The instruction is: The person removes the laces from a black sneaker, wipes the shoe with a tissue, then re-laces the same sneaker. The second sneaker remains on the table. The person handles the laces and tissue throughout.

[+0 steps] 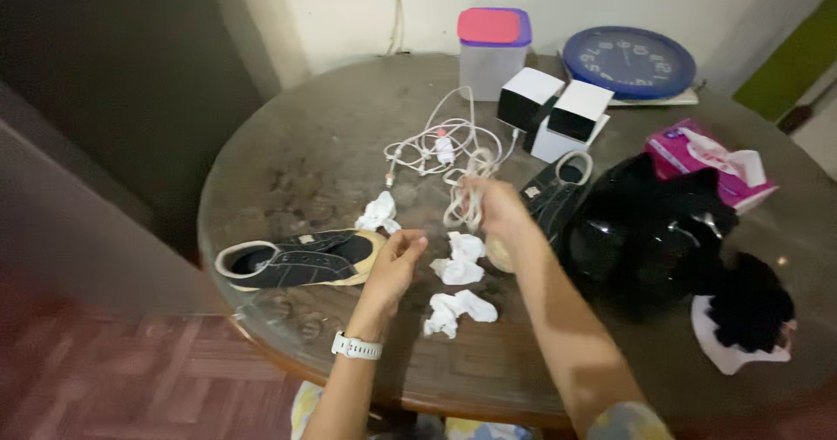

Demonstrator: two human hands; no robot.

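Both hands (436, 231) hover mid-table (288, 170), shoe (301, 259) beside.

White shoelace (465, 203) hangs bunched in loops above crumpled white tissue wads (459, 266).

Packages and dial faces on the round table, head view
A pink tissue pack (708, 163) with white tissue poking out lies at the right, beside a black helmet (645, 231); a clear box with a pink, purple-edged lid (493, 52) stands at the far edge; right of it, a round blue clock face (629, 61) lies flat; two white cubes with black fronts (555, 107) sit just before them
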